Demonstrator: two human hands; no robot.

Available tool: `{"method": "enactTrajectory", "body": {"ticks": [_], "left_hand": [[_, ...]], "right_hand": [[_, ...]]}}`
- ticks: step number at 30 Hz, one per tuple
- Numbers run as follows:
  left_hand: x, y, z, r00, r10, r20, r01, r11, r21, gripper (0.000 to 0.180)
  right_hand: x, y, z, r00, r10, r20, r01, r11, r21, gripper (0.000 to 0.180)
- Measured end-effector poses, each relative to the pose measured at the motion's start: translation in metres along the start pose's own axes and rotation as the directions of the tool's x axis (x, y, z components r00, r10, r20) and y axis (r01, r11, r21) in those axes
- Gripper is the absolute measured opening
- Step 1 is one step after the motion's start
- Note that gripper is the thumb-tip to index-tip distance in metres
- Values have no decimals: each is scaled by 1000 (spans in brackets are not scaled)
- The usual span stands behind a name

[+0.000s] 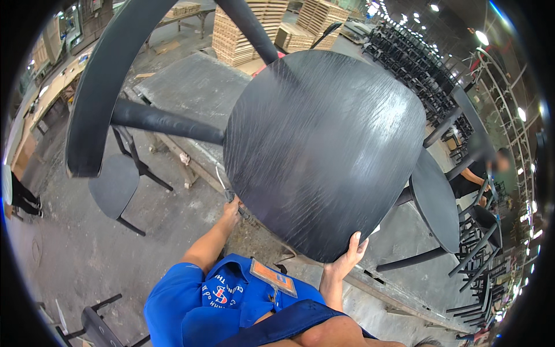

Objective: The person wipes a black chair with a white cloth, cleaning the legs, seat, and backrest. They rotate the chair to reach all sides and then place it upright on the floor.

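Note:
A black wooden chair fills the middle, its rounded wood-grain seat [324,150] tilted toward me over the workbench. Its curved backrest [92,110] reaches to the upper left on round posts. My right hand [348,254] grips the near rim of the seat, thumb on top and fingers hidden beneath. Beside the seat's left edge, my left hand [232,209] is closed around a dark-handled tool [229,195] with a thin pale curved part. The tool's exact kind I cannot make out, and the seat hides part of the area beyond it.
The grey workbench [191,87] runs under the chair. Another black chair [436,199] lies tilted on it to the right, near a co-worker [471,179]. On the floor at left stands a black chair [115,182]. Stacked wood [245,32] and rows of black chairs [404,61] are behind.

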State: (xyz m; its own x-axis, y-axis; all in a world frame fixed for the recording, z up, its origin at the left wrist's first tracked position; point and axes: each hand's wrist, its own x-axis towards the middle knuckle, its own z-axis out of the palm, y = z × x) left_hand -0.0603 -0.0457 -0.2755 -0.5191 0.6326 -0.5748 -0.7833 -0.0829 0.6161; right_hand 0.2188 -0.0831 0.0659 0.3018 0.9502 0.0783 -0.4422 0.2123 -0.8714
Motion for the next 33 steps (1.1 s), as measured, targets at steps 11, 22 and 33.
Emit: {"method": "enactTrajectory", "body": {"ticks": [11,22,33], "left_hand": [[83,-13,56,997,-58,45,58,998,1,23],[78,-9,48,918,278,282,-394,585,709,20],[28,34,9,606,676,419,-716,235,657,24]], "right_hand": [[-25,7,3,995,-60,-84,56,997,-53,52],[-17,11,5,992,-78,-95,70,994,-85,49],[-3,9,9,998,-52,-42,50,998,-38,44]]}}
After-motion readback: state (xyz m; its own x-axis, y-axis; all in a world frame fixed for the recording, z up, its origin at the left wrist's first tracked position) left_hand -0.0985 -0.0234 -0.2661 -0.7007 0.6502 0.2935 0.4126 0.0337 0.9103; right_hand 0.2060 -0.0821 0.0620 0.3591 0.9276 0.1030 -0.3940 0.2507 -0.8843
